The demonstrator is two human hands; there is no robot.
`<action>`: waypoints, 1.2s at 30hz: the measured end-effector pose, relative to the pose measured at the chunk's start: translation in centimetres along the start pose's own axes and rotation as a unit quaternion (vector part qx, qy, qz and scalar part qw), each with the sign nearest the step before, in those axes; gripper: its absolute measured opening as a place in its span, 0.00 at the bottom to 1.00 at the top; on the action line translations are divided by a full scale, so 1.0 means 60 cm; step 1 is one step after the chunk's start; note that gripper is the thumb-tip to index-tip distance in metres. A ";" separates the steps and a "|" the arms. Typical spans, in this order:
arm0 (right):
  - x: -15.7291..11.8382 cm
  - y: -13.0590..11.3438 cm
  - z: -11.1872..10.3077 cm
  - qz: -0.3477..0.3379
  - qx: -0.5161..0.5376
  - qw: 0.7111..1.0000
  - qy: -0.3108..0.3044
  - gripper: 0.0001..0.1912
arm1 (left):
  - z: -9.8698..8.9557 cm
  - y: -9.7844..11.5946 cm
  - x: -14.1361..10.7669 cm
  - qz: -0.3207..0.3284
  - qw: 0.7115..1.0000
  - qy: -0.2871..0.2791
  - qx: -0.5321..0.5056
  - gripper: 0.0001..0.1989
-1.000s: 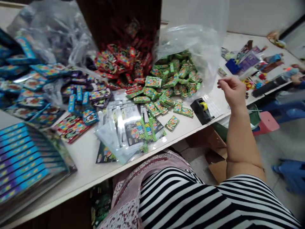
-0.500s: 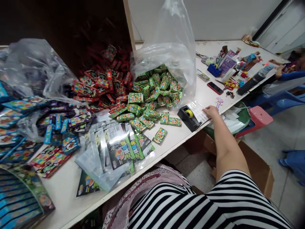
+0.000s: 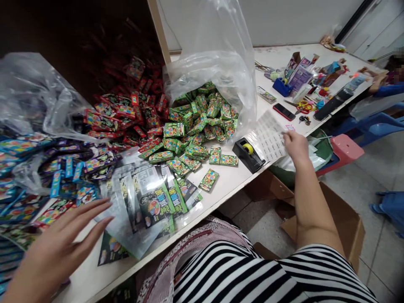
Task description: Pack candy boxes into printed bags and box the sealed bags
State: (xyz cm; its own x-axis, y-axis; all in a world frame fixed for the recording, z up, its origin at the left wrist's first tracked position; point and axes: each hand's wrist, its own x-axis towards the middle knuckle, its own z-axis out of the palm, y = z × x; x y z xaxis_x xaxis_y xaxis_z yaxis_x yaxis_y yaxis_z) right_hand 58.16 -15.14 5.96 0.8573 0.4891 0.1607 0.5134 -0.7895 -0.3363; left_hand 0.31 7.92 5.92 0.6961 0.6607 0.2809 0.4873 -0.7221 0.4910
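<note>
My right hand (image 3: 296,146) pinches the right edge of a white sheet of small printed labels (image 3: 270,138), which is tilted up from the table. Just left of the sheet stands a black tape dispenser (image 3: 248,155) with a yellow roll. My left hand (image 3: 58,246) reaches in at the lower left, fingers stretched and holding nothing. It hovers beside overlapping clear plastic bags with black and green printed cards (image 3: 154,204). Small green packets (image 3: 208,180) lie between the bags and the dispenser, with more heaped in a big clear bag (image 3: 233,63).
Red packets (image 3: 126,111) spill from a dark box; purple and blue packets (image 3: 69,168) pile up at left. Farther right lie a phone (image 3: 284,112), scissors (image 3: 303,107) and a blue tape dispenser (image 3: 283,86). A pink stool (image 3: 347,151) and an open carton (image 3: 341,214) stand below the table edge.
My left hand has come into view at the lower left. My right hand has moved slightly right, and the label sheet has lifted with it.
</note>
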 end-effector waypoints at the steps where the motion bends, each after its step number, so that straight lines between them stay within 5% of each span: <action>1: -0.026 -0.009 -0.021 -0.022 0.065 0.997 0.045 0.15 | 0.018 0.010 0.013 -0.013 1.000 -0.010 -0.014 0.24; 4: -0.111 -0.056 -0.058 -0.062 0.308 0.947 0.063 0.15 | 0.079 0.060 0.056 -0.052 0.990 -0.043 -0.123 0.25; 6: -0.167 -0.099 -0.048 -0.060 0.390 0.919 -0.021 0.15 | 0.123 0.096 0.083 -0.062 0.965 -0.076 -0.243 0.37; 9: -0.241 -0.168 0.012 -0.052 0.421 0.881 -0.211 0.16 | 0.177 0.125 0.111 -0.116 0.906 -0.085 -0.398 0.49; 12: -0.306 -0.222 0.086 -0.045 0.467 0.824 -0.318 0.17 | 0.202 0.120 0.111 -0.207 0.838 -0.057 -0.501 0.42; 15: -0.350 -0.248 0.132 -0.062 0.490 0.767 -0.409 0.18 | 0.199 0.105 0.083 -0.235 0.814 0.000 -0.532 0.38; 19: -0.354 -0.268 0.154 -0.137 0.491 0.716 -0.476 0.21 | 0.186 0.098 0.040 -0.209 0.826 0.097 -0.515 0.37; 25: -0.313 -0.333 0.178 -0.151 0.571 0.732 -0.338 0.19 | 0.192 0.086 0.008 -0.174 0.848 0.095 -0.491 0.34; 31: -0.319 -0.364 0.178 -0.197 0.558 0.742 -0.314 0.13 | 0.158 0.092 0.012 -0.027 0.951 0.276 -0.137 0.19; 34: -0.326 -0.364 0.169 -0.215 0.547 0.751 -0.302 0.11 | 0.140 0.120 0.035 0.057 0.981 0.184 -0.022 0.15; 36: -0.327 -0.363 0.161 -0.230 0.537 0.756 -0.294 0.11 | 0.138 0.137 0.051 0.058 0.991 0.122 -0.027 0.11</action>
State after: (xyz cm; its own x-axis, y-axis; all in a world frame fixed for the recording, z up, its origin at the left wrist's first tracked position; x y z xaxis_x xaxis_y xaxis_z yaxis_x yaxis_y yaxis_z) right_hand 29.78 -3.94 1.15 0.2696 0.9504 0.1551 0.1543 0.1164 -0.9811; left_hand 10.83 2.30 4.01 0.5945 0.6090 0.5251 0.3781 -0.7880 0.4858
